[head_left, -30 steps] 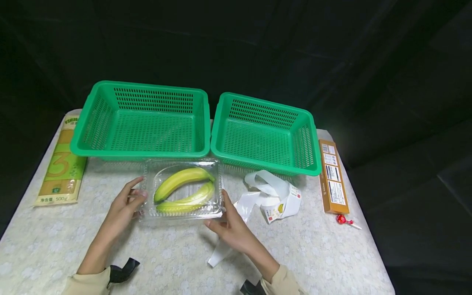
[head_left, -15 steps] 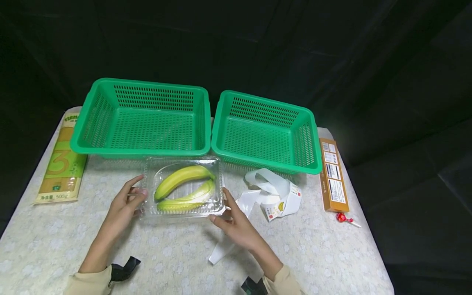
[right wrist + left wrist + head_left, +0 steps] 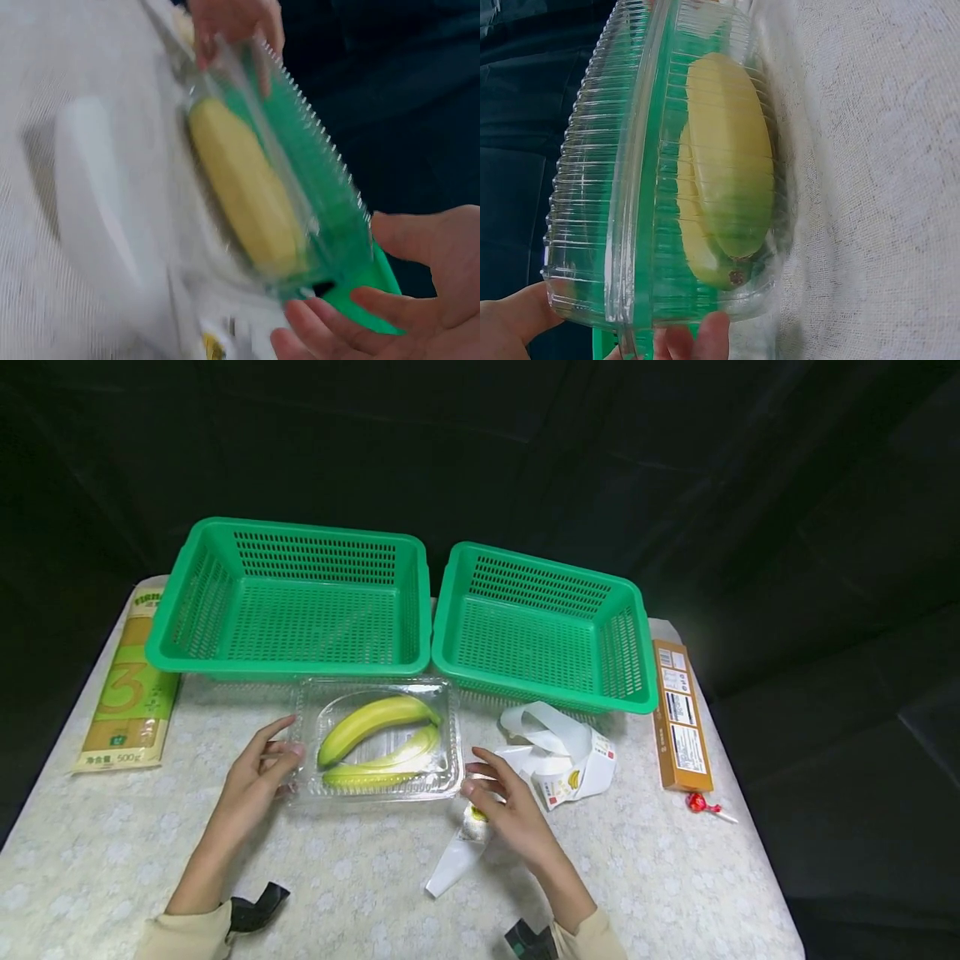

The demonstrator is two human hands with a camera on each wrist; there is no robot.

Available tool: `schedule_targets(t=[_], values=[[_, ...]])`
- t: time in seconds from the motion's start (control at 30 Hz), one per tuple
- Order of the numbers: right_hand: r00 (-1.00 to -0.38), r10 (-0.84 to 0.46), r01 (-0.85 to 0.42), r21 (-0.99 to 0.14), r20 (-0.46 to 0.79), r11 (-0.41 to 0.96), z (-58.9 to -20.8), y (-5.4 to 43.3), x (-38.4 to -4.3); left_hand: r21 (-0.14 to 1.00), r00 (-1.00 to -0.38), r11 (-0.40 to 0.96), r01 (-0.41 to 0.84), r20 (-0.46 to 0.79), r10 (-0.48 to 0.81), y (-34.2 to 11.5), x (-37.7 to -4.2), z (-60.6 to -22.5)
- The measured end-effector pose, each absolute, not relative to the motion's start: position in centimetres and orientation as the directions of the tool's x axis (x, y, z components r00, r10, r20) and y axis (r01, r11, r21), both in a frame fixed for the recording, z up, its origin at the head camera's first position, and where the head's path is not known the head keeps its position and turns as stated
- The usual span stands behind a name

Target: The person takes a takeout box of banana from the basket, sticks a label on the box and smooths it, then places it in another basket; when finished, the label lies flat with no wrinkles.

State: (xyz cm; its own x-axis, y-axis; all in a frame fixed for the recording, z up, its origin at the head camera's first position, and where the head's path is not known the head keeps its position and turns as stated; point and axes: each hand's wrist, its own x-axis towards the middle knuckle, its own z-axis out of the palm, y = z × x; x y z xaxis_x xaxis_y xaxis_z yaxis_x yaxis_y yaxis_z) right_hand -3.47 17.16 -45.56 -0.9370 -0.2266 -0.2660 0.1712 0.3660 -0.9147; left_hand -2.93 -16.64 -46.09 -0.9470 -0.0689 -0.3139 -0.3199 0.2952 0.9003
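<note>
A table under a pale flowered cloth (image 3: 360, 877) is set against black drapes. Two bananas (image 3: 375, 742) are enclosed in a clear ribbed clamshell box (image 3: 375, 781), just in front of two green baskets (image 3: 300, 602). The box's left end is pinched by the left hand (image 3: 255, 777). The right hand (image 3: 510, 806) is held just beside its right end, fingers spread, over a white strap (image 3: 457, 860).

pasta packet (image 3: 129, 687): "3", "500g" | orange box (image 3: 678, 717): label print unreadable
</note>
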Motion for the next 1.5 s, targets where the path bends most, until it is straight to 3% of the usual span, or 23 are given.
schedule_targets(t=[0.17,0.57,0.83,1.5], values=[[-0.962,-0.152,0.139,-0.884,-0.228,0.447,-46.3,18.1,-3.4,0.897,-0.943,0.295,-0.329,-0.326,-0.063,-16.6,-2.9,-46.2],[-0.959,-0.142,0.142,-0.851,-0.245,0.506,-47.3,18.9,-3.0,0.888,-0.938,0.307,-0.342,-0.341,-0.060,-16.6,-3.2,-46.3],[-0.961,-0.161,0.079,-0.777,-0.226,0.624,-48.2,18.9,-2.8,0.884,-0.938,0.316,-0.343,-0.341,-0.064,-16.5,-2.9,-46.3],[-0.972,-0.148,0.053,-0.782,-0.184,0.621,-49.2,18.4,-2.8,0.896,-0.942,0.291,-0.335,-0.330,-0.068,-16.2,-3.1,-46.1]])
